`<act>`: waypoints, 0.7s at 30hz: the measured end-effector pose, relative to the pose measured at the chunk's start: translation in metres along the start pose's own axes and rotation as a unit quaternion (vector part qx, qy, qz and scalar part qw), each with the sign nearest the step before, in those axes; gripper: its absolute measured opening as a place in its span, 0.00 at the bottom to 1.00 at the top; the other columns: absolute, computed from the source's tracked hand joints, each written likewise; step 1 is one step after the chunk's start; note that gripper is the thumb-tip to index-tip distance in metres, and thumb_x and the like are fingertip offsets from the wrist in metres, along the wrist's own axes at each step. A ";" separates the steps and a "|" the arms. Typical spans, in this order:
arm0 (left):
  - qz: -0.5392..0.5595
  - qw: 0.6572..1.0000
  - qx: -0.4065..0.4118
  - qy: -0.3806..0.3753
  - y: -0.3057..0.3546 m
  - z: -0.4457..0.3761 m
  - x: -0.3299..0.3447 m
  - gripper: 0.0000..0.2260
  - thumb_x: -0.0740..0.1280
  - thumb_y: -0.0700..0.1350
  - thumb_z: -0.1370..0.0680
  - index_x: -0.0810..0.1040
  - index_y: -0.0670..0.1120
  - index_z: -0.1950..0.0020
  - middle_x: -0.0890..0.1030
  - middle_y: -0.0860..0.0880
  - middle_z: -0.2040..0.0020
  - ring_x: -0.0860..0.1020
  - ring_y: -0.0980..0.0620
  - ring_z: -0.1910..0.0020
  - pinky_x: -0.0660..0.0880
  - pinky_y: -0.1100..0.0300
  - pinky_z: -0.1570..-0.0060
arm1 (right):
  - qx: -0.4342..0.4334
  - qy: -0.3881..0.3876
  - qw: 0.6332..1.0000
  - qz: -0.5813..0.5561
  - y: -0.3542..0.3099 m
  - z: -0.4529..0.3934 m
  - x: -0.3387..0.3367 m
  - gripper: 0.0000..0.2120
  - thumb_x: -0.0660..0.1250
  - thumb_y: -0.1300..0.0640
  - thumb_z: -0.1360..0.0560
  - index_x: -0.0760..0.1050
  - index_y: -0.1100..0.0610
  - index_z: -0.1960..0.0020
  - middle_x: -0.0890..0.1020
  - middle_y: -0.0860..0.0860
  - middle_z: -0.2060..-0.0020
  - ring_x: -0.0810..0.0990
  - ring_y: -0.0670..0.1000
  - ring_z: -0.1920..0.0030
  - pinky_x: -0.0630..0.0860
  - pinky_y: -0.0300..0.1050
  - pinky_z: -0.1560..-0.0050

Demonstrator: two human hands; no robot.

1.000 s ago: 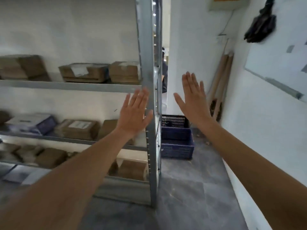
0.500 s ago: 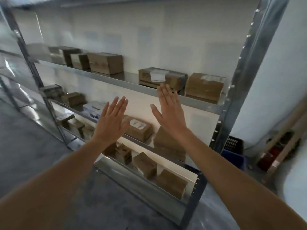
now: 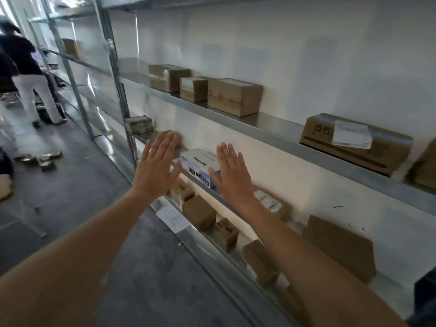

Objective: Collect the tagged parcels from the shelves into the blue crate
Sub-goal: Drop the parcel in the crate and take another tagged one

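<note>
Cardboard parcels line steel shelves (image 3: 271, 125). Both hands are spread flat, holding nothing. A white-and-blue box (image 3: 200, 165) sits on the middle shelf, just beyond and between left hand (image 3: 157, 171) and right hand (image 3: 232, 177), its long axis running front to back, about equally near both.

left hand (image 3: 155, 172), right hand (image 3: 232, 177), both spread, shelf parcels (image 3: 234, 96)

parcels: brown cartons (image 3: 234, 96) upper shelf | labelled carton (image 3: 356, 140) lying flat | white-blue box (image 3: 199, 167) middle shelf
</note>
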State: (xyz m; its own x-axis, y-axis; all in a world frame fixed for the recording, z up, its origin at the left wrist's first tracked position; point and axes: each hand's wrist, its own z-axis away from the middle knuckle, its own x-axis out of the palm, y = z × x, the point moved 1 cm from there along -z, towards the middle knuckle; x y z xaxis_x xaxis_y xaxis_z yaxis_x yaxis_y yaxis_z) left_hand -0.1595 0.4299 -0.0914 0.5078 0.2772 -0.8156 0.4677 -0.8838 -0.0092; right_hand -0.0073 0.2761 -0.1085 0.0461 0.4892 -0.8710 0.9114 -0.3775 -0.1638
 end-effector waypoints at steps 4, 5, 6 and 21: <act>-0.019 1.000 -0.007 -0.004 -0.052 -0.021 0.024 0.30 0.46 0.57 0.20 0.56 0.42 0.22 0.56 0.45 0.22 0.50 0.47 0.22 0.48 0.46 0.24 | 0.001 -0.040 0.999 -0.032 -0.001 -0.048 0.047 0.31 0.50 0.43 0.17 0.47 0.58 0.20 0.49 0.54 0.21 0.44 0.53 0.21 0.42 0.51 0.22; -0.019 1.000 -0.012 -0.006 -0.064 -0.027 0.032 0.30 0.46 0.57 0.20 0.55 0.42 0.22 0.56 0.45 0.22 0.49 0.47 0.22 0.48 0.46 0.24 | -0.001 -0.046 0.998 -0.033 0.000 -0.060 0.058 0.31 0.50 0.43 0.17 0.47 0.58 0.20 0.48 0.54 0.21 0.44 0.53 0.21 0.40 0.50 0.22; -0.020 1.000 -0.017 -0.008 -0.075 -0.033 0.041 0.30 0.46 0.57 0.20 0.55 0.42 0.22 0.55 0.45 0.22 0.49 0.47 0.22 0.47 0.46 0.24 | -0.004 -0.048 0.998 -0.030 0.002 -0.072 0.070 0.31 0.50 0.43 0.17 0.47 0.57 0.20 0.48 0.54 0.21 0.43 0.52 0.21 0.39 0.48 0.23; -0.024 0.995 -0.072 -0.068 -0.240 -0.163 0.174 0.31 0.45 0.60 0.21 0.48 0.47 0.21 0.49 0.49 0.21 0.44 0.51 0.22 0.43 0.51 0.23 | -0.046 -0.084 0.994 -0.055 0.000 -0.294 0.232 0.32 0.48 0.43 0.17 0.45 0.58 0.20 0.47 0.54 0.21 0.43 0.52 0.21 0.39 0.49 0.24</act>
State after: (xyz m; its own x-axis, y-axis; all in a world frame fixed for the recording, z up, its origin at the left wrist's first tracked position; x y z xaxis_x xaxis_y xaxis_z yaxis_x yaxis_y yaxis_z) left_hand -0.0652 0.7515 -0.1372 0.3846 0.2557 -0.8870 0.5930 -0.8048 0.0252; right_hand 0.1240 0.6207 -0.1741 -0.1178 0.3820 -0.9166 0.9409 -0.2523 -0.2261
